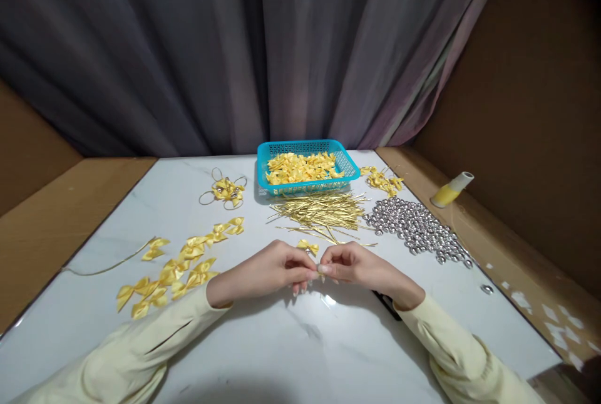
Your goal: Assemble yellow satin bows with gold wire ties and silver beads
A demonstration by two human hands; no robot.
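Observation:
In the middle of the table my left hand (pixel 293 267) and my right hand (pixel 345 266) meet, fingertips pinched together. Between them is something small, too hidden by the fingers to name. Just beyond the left fingers shows a yellow ribbon bow (pixel 307 245) with something silvery below it; whether it joins what I pinch, I cannot tell. A pile of gold twist ties (pixel 319 211) lies past my hands. Loose yellow bows (pixel 176 271) are spread to the left. Many silver beads (pixel 416 225) lie at the right.
A blue basket (pixel 307 188) of yellow bows stands at the back before a grey curtain (pixel 235 47). Bows with wire loops (pixel 228 191) lie left of it, more bows (pixel 385 181) right. A yellow-and-white cone (pixel 451 190) stands at the right. A dark flat object (pixel 389 307) lies under my right wrist.

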